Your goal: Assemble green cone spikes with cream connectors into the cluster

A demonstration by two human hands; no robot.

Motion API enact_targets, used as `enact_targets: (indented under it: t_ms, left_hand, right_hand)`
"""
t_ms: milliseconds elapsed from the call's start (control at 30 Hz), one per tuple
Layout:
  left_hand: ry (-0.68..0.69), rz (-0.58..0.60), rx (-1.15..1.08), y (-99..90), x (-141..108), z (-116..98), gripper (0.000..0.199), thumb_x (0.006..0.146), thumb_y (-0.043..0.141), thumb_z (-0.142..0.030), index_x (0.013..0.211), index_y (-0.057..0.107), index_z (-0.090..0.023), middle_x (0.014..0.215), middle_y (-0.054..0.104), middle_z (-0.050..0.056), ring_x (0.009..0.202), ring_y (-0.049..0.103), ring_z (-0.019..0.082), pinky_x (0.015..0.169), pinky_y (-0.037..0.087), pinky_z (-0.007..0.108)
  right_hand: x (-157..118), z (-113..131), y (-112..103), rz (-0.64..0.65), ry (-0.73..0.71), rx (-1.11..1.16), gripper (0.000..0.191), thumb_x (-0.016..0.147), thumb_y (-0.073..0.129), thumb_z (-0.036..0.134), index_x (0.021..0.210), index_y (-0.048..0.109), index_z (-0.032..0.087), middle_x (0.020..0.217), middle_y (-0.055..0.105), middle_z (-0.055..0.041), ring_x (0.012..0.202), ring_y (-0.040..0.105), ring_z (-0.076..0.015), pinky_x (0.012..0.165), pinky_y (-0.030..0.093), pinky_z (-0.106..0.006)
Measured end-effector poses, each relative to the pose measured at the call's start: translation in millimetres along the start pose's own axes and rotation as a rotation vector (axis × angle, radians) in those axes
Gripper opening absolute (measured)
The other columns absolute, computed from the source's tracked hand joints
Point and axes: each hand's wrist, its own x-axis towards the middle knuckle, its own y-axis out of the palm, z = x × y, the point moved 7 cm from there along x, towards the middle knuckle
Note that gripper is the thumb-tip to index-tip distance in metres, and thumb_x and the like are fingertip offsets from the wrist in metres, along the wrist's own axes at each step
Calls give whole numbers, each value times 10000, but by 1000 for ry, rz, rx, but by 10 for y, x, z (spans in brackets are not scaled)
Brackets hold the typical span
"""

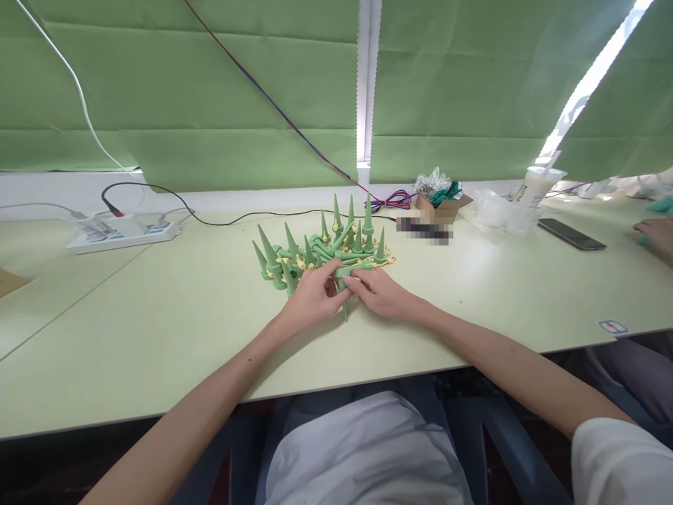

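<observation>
A green plastic spike [342, 272] is held upright between my two hands, its narrow tip pointing down toward the table's front edge. My left hand [311, 296] is closed around it, thumb and fingers gripping from the left. From the right, my right hand [388, 294] pinches close to the spike's top, its fingertips against the green plastic; a small part there is mostly hidden. Just beyond my hands lies a pile of green cone-shaped spikes [269, 252], several standing point up, with small yellow pieces [301, 263] among them.
Behind the pile, a black cable runs from a white power strip [123, 235]. A cardboard box [444, 207], a plastic cup [528, 200] and a dark phone [571, 234] are to the right. Another person's hand [657, 235] rests at the far right edge.
</observation>
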Motion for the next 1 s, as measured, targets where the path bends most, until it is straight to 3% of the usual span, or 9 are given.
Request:
enact_targets:
  t_ms: [367, 867, 1000]
  left_hand:
    - [45, -56, 4, -10, -22, 24, 152, 826, 598, -290, 938, 547, -202, 517, 517, -74, 465, 502, 109, 483, 382, 224]
    - [48, -47, -2, -6, -32, 10, 149, 825, 591, -290, 800, 471, -204, 517, 476, -73, 461, 458, 94, 458, 332, 218]
    - [36, -60, -5, -9, -26, 32, 132, 824, 588, -291, 891, 515, -204, 511, 497, -77, 452, 472, 101, 471, 357, 224]
  right_hand:
    - [-1, -17, 5, -21, -24, 68, 457, 1034, 344, 426, 640, 377, 196, 575, 408, 41, 545, 378, -110, 577, 294, -272]
    - [3, -51, 33, -2, 5, 136, 527, 1028, 344, 457, 577, 386, 188, 523, 391, 44, 493, 353, -96, 544, 295, -262]
    - [7, -56, 42, -5, 32, 124, 508, 1026, 341, 475, 605, 385, 194, 543, 406, 37, 513, 370, -109, 546, 293, -269]
